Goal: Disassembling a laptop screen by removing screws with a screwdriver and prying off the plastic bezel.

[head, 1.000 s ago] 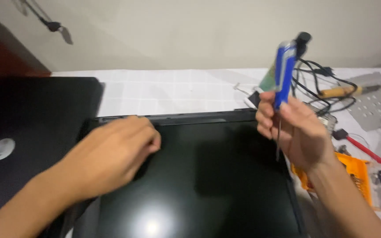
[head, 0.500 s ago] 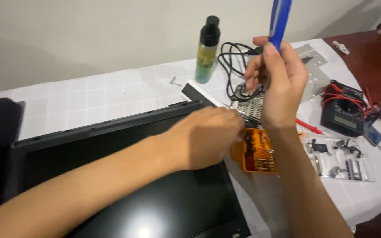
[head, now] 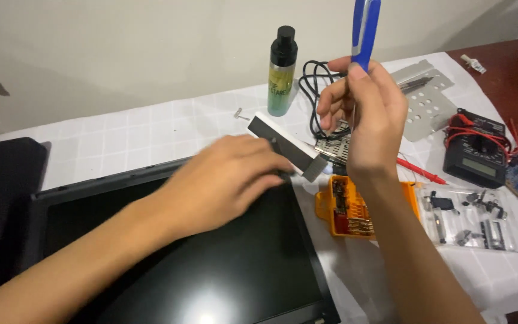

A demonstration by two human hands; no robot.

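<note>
The right hand [head: 364,114] grips the blue-handled screwdriver [head: 365,30] upright, raised above the orange bit case [head: 355,207]. The left hand [head: 226,180], which lay flat on the black display panel [head: 223,264] a second ago, has travelled to the panel's upper right corner; its fingers lie loosely flat and grasp nothing, tips touching the grey rectangular block [head: 286,147] just behind the case. The view has swung toward the case, so attention has passed from panel to tools.
</note>
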